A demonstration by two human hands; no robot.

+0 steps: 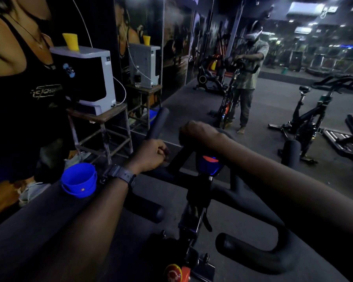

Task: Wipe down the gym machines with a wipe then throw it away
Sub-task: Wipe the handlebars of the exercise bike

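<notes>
I stand at a black spin bike whose handlebar (158, 121) forks out in front of me. My left hand (151, 155) grips the left prong of the handlebar, with a dark watch on its wrist. My right hand (196, 131) is curled over the far end of the right prong. No wipe shows in either hand; anything under the right palm is hidden. A small blue and red console (209, 163) sits between the prongs. The bike's lower bar ends (251, 253) point toward me.
A blue bucket (79, 180) stands on the floor at the left, near a water purifier (86, 78) on a metal stool. A wall mirror (192, 58) ahead reflects a person at a bike. Another spin bike (310, 115) stands at the right.
</notes>
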